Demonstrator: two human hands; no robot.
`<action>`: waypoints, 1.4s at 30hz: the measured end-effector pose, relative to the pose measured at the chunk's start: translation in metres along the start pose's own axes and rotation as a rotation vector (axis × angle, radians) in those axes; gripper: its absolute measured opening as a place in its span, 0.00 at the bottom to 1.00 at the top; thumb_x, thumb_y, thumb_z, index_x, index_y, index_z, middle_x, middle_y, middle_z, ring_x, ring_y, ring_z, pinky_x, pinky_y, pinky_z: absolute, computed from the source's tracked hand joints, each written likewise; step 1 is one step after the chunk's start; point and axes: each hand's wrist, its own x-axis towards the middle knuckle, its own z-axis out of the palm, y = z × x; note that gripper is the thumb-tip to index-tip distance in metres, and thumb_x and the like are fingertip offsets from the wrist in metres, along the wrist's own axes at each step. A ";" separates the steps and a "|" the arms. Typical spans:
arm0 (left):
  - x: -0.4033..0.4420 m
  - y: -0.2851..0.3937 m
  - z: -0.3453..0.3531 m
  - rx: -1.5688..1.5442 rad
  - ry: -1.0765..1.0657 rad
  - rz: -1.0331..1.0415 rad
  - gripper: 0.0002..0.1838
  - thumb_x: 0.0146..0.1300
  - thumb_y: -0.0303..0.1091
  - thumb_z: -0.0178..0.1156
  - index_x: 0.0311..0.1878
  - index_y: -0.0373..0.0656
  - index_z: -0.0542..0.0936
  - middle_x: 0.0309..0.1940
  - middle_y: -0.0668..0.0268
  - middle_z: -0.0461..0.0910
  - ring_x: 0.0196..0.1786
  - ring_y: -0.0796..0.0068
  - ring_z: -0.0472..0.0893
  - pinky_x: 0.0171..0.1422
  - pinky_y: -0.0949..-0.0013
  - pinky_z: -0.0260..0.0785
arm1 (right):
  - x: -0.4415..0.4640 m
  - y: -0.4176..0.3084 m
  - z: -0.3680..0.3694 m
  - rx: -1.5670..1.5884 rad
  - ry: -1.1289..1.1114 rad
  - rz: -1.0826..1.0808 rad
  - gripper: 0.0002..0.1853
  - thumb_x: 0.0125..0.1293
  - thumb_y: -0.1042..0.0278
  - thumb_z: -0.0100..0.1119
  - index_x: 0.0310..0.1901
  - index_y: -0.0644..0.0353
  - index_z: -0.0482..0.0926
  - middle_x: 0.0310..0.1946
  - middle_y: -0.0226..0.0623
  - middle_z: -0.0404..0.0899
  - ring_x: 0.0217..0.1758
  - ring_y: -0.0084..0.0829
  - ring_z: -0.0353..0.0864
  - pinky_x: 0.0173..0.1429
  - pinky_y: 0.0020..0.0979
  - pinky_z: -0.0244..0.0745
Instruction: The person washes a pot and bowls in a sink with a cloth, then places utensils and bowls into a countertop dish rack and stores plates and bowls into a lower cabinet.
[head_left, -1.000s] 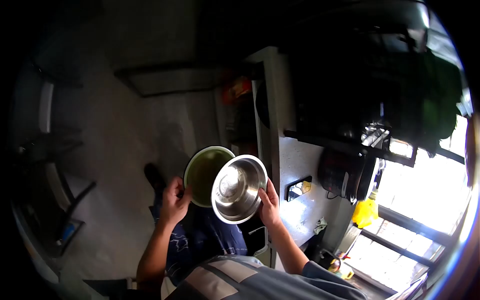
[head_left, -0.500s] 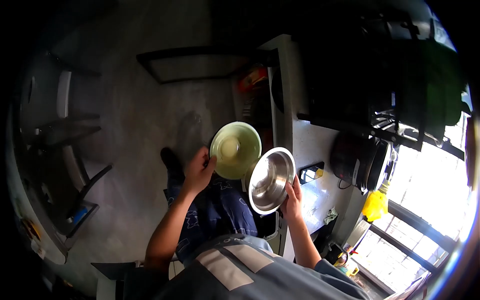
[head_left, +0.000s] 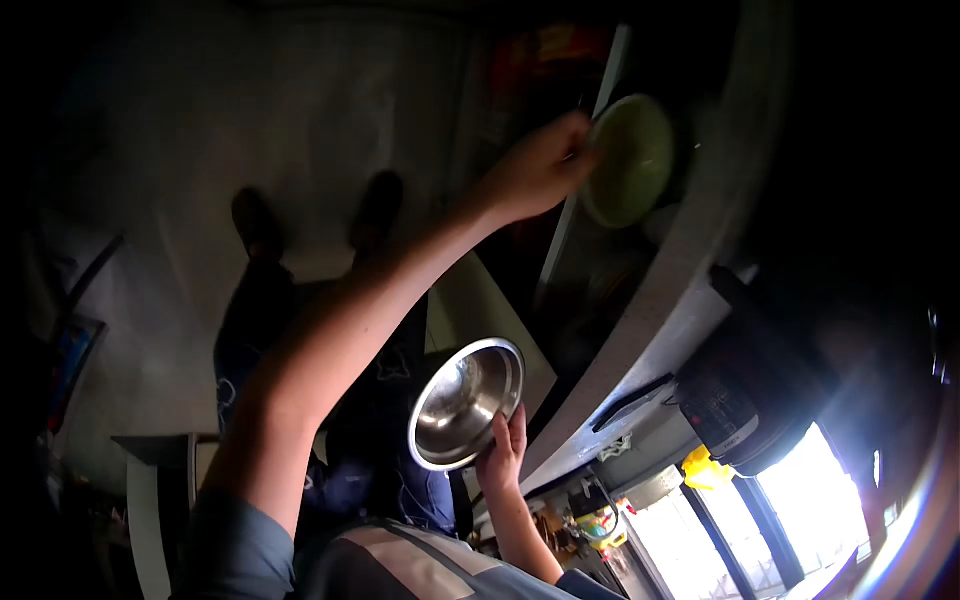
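My left hand (head_left: 555, 165) grips the rim of a pale green bowl (head_left: 632, 165). That arm stretches across to the dark, open space below the counter, with the bowl tipped on its side there. The inside of the green bowl is too dim to make out well. Lower down, in front of my body, my right hand (head_left: 503, 452) is closed on the rim of a shiny stainless steel bowl (head_left: 460, 410). The steel bowl is tilted, its bare inner surface facing me, and my right thumb lies over the edge.
A pale counter edge (head_left: 655, 310) runs diagonally on the right. On the counter stand a dark rounded appliance (head_left: 730, 400) and a phone-like black slab (head_left: 633, 402). A yellow bag (head_left: 706, 468) hangs near the bright window (head_left: 815, 490).
My left hand has carried the green bowl away from my lap, up and right to the space under the counter. The steel bowl has shifted left and down in the view, still in my right hand.
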 end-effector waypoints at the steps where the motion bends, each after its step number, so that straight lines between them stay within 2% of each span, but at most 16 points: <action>1: 0.014 -0.019 0.034 -0.003 -0.016 0.025 0.08 0.71 0.36 0.53 0.42 0.42 0.72 0.26 0.73 0.70 0.30 0.83 0.71 0.33 0.72 0.63 | 0.015 -0.004 -0.015 0.049 0.041 0.040 0.25 0.71 0.72 0.50 0.69 0.57 0.62 0.59 0.36 0.74 0.61 0.30 0.73 0.65 0.33 0.68; 3: 0.030 -0.007 0.054 0.014 -0.071 -0.016 0.08 0.70 0.36 0.55 0.41 0.41 0.71 0.26 0.70 0.70 0.31 0.81 0.71 0.35 0.72 0.65 | 0.017 -0.001 -0.023 0.028 0.104 0.074 0.24 0.72 0.72 0.50 0.68 0.56 0.63 0.59 0.35 0.74 0.60 0.30 0.73 0.65 0.33 0.68; 8: 0.067 0.007 0.086 0.186 0.042 0.042 0.19 0.67 0.43 0.56 0.53 0.39 0.75 0.36 0.53 0.82 0.38 0.60 0.83 0.45 0.59 0.75 | 0.024 0.008 -0.023 0.033 0.133 0.066 0.25 0.72 0.70 0.50 0.70 0.58 0.60 0.61 0.34 0.72 0.62 0.26 0.71 0.65 0.29 0.63; 11: 0.086 0.009 0.102 0.304 -0.013 -0.033 0.23 0.67 0.46 0.54 0.57 0.40 0.75 0.42 0.49 0.83 0.44 0.51 0.83 0.50 0.52 0.75 | 0.031 0.007 -0.017 0.027 0.103 0.038 0.25 0.72 0.70 0.50 0.69 0.57 0.61 0.61 0.34 0.71 0.63 0.26 0.69 0.67 0.29 0.61; 12: 0.091 0.010 0.106 0.290 -0.012 -0.107 0.22 0.67 0.47 0.52 0.53 0.38 0.77 0.40 0.48 0.83 0.43 0.51 0.83 0.49 0.52 0.76 | 0.034 0.006 -0.013 0.022 0.088 0.025 0.25 0.72 0.69 0.51 0.69 0.57 0.61 0.61 0.34 0.71 0.63 0.26 0.69 0.67 0.29 0.61; 15: 0.097 0.005 0.109 0.402 -0.039 -0.142 0.16 0.63 0.39 0.58 0.51 0.42 0.79 0.41 0.54 0.84 0.44 0.58 0.85 0.46 0.59 0.78 | 0.046 0.010 -0.011 0.032 0.106 -0.005 0.26 0.72 0.68 0.50 0.69 0.57 0.60 0.63 0.35 0.69 0.65 0.28 0.67 0.70 0.32 0.59; 18: 0.095 0.001 0.105 0.562 -0.194 -0.087 0.15 0.66 0.37 0.52 0.50 0.38 0.79 0.39 0.49 0.83 0.43 0.53 0.84 0.47 0.55 0.78 | 0.065 0.009 -0.003 0.088 0.267 -0.020 0.27 0.72 0.68 0.50 0.70 0.56 0.58 0.66 0.35 0.66 0.68 0.32 0.65 0.72 0.36 0.57; 21: 0.096 0.005 0.106 0.651 -0.240 -0.048 0.17 0.64 0.31 0.54 0.55 0.38 0.75 0.39 0.49 0.83 0.43 0.54 0.85 0.45 0.57 0.79 | 0.085 -0.001 0.010 0.117 0.182 -0.127 0.29 0.73 0.69 0.47 0.73 0.55 0.53 0.69 0.39 0.62 0.70 0.38 0.64 0.73 0.43 0.58; 24: 0.099 0.006 0.112 0.630 -0.109 -0.020 0.07 0.61 0.31 0.60 0.40 0.43 0.85 0.42 0.58 0.84 0.44 0.63 0.85 0.42 0.62 0.79 | 0.097 -0.008 0.021 0.145 0.194 -0.183 0.30 0.71 0.67 0.49 0.73 0.54 0.53 0.69 0.40 0.63 0.71 0.39 0.63 0.74 0.44 0.58; 27: 0.111 -0.011 0.125 0.712 -0.178 0.030 0.13 0.62 0.28 0.58 0.50 0.39 0.80 0.40 0.55 0.84 0.42 0.61 0.86 0.40 0.62 0.80 | 0.112 -0.020 0.027 0.201 0.248 -0.238 0.30 0.71 0.67 0.50 0.72 0.53 0.54 0.69 0.38 0.63 0.70 0.38 0.64 0.73 0.42 0.59; 31: 0.100 -0.002 0.117 0.582 -0.019 0.081 0.22 0.62 0.25 0.56 0.60 0.34 0.70 0.36 0.50 0.84 0.39 0.57 0.85 0.38 0.60 0.79 | 0.133 -0.040 0.033 0.268 0.337 -0.331 0.29 0.71 0.66 0.49 0.72 0.52 0.56 0.69 0.36 0.64 0.69 0.36 0.66 0.71 0.38 0.62; 35: 0.080 0.012 0.104 0.480 -0.095 0.060 0.19 0.62 0.25 0.56 0.57 0.34 0.69 0.34 0.45 0.82 0.38 0.52 0.85 0.39 0.56 0.78 | 0.161 -0.054 0.024 0.295 0.429 -0.416 0.21 0.71 0.66 0.48 0.64 0.58 0.67 0.63 0.38 0.70 0.64 0.32 0.70 0.67 0.35 0.67; 37: 0.069 0.019 0.097 0.426 -0.151 0.040 0.18 0.62 0.26 0.57 0.54 0.35 0.70 0.32 0.46 0.82 0.37 0.52 0.84 0.38 0.55 0.78 | 0.183 -0.053 -0.005 0.036 0.582 -0.517 0.14 0.72 0.67 0.47 0.55 0.60 0.72 0.54 0.40 0.75 0.56 0.33 0.75 0.61 0.34 0.73; 39: 0.055 0.019 0.091 0.409 -0.221 -0.007 0.16 0.62 0.28 0.59 0.52 0.35 0.70 0.31 0.47 0.82 0.35 0.52 0.85 0.36 0.55 0.78 | 0.205 -0.061 -0.028 0.147 0.648 -0.544 0.11 0.72 0.68 0.44 0.47 0.62 0.74 0.45 0.40 0.77 0.48 0.33 0.78 0.54 0.33 0.77; 41: 0.039 0.010 0.092 0.476 -0.257 -0.012 0.16 0.62 0.32 0.61 0.51 0.36 0.71 0.28 0.49 0.82 0.33 0.52 0.84 0.34 0.56 0.77 | 0.219 -0.075 -0.050 0.619 0.634 -0.495 0.10 0.72 0.69 0.42 0.41 0.62 0.75 0.36 0.40 0.78 0.40 0.34 0.80 0.46 0.31 0.81; 42: 0.031 0.003 0.093 0.488 -0.283 -0.021 0.16 0.62 0.32 0.61 0.50 0.37 0.71 0.28 0.49 0.82 0.33 0.51 0.84 0.34 0.56 0.77 | 0.232 -0.062 -0.087 0.706 0.616 -0.486 0.10 0.71 0.69 0.44 0.46 0.63 0.74 0.41 0.41 0.77 0.44 0.35 0.79 0.49 0.31 0.80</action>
